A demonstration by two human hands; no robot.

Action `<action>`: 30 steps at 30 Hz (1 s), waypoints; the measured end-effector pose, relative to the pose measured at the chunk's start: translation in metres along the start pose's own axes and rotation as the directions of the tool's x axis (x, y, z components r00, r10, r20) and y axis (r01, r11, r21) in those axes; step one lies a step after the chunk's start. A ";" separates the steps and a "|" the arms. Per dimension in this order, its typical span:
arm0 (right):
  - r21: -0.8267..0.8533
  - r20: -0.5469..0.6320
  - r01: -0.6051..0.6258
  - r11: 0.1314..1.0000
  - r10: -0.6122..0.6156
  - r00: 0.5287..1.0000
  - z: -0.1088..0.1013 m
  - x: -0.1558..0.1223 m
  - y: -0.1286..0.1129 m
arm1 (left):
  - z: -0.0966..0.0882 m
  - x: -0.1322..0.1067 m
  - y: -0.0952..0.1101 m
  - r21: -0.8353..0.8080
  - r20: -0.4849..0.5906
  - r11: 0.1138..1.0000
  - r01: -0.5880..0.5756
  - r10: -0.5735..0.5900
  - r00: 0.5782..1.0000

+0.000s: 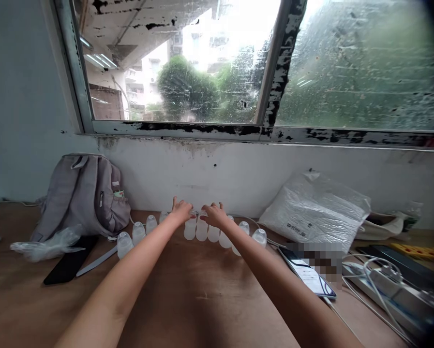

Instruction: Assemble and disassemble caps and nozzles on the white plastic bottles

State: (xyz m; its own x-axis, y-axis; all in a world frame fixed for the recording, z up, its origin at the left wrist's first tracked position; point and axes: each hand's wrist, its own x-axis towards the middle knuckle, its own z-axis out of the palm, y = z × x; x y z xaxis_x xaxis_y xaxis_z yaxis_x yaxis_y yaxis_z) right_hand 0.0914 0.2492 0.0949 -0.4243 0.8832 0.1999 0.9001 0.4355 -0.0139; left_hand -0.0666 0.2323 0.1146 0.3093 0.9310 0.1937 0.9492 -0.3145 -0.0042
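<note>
My forearms (111,295) run off the bottom edge and hide parts of the white bottles (189,231). Whether my fingers (204,208) grip or just touch their tops, I cannot tell. A pixelated patch covers part of the phone (315,284); print on the plastic bag (318,205) is too small to read; greenery (394,53) blurs.

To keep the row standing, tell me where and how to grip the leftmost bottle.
Take the leftmost bottle around its rounded sides, below the domed top, probably with the left hand from the front left: it appears upright, and its neighbour stands behind it to the right.
</note>
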 end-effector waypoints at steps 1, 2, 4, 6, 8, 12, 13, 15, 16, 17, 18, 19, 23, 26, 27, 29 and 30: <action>0.003 0.003 -0.001 1.000 0.001 1.000 -0.001 -0.001 0.000 | -0.002 -0.001 -0.001 -0.001 0.003 1.000 0.000 0.000 1.000; 0.004 0.006 0.000 1.000 0.000 1.000 -0.002 -0.001 0.000 | -0.004 -0.003 -0.003 -0.003 0.005 1.000 0.000 0.000 1.000; 0.024 -0.004 0.011 1.000 -0.011 1.000 -0.007 0.001 -0.003 | -0.013 -0.007 -0.011 -0.005 0.011 1.000 0.010 -0.010 1.000; 0.076 -0.047 0.033 0.997 -0.029 0.998 -0.013 0.004 -0.010 | -0.024 -0.013 -0.025 -0.001 0.019 0.999 0.037 -0.037 0.999; 0.138 -0.110 0.079 0.987 -0.064 0.992 -0.019 0.010 -0.023 | -0.037 -0.022 -0.043 0.008 0.033 0.997 0.081 -0.081 0.996; 0.157 -0.163 0.233 0.960 -0.207 0.965 -0.018 0.025 -0.064 | -0.053 -0.051 -0.081 0.041 0.103 0.985 0.169 -0.172 0.980; 0.147 -0.151 0.256 0.955 -0.234 0.960 -0.015 0.029 -0.076 | -0.054 -0.059 -0.088 0.050 0.125 0.981 0.186 -0.191 0.974; 0.128 -0.113 0.272 0.954 -0.259 0.959 -0.006 0.034 -0.097 | -0.049 -0.074 -0.098 0.065 0.151 0.975 0.212 -0.220 0.964; 0.122 -0.094 0.270 0.955 -0.260 0.961 -0.001 0.036 -0.106 | -0.045 -0.079 -0.100 0.071 0.154 0.973 0.221 -0.230 0.961; 0.117 -0.081 0.267 0.957 -0.258 0.963 0.003 0.037 -0.113 | -0.041 -0.083 -0.102 0.074 0.150 0.971 0.229 -0.237 0.960; 0.113 -0.073 0.262 0.958 -0.255 0.964 0.006 0.038 -0.118 | -0.036 -0.086 -0.102 0.076 0.142 0.969 0.236 -0.244 0.959; 0.109 -0.067 0.259 0.960 -0.252 0.965 0.009 0.038 -0.122 | -0.032 -0.086 -0.101 0.074 0.133 0.967 0.242 -0.250 0.959; 0.083 -0.055 0.236 0.968 -0.232 0.971 0.008 0.041 -0.119 | -0.021 -0.077 -0.095 0.050 0.112 0.968 0.245 -0.249 0.962; 0.065 -0.050 0.210 0.975 -0.207 0.977 0.004 0.042 -0.110 | -0.018 -0.066 -0.088 0.033 0.103 0.970 0.239 -0.242 0.965; 0.061 -0.046 0.201 0.978 -0.198 0.979 0.003 0.042 -0.107 | -0.017 -0.062 -0.085 0.026 0.105 0.971 0.236 -0.238 0.966; 0.056 -0.035 0.179 0.982 -0.178 0.983 0.003 0.041 -0.102 | -0.014 -0.057 -0.080 0.011 0.113 0.973 0.229 -0.229 0.967; 0.055 -0.031 0.168 0.984 -0.166 0.986 0.004 0.040 -0.100 | -0.012 -0.056 -0.078 0.003 0.116 0.974 0.227 -0.226 0.967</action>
State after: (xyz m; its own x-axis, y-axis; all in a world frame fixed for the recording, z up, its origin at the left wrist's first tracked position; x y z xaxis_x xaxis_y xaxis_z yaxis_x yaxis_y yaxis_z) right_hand -0.0155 0.2415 0.1005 -0.5645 0.7928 0.2300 0.8094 0.5862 -0.0340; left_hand -0.1584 0.2030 0.1157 0.0918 0.9930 0.0742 0.9948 -0.0947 0.0372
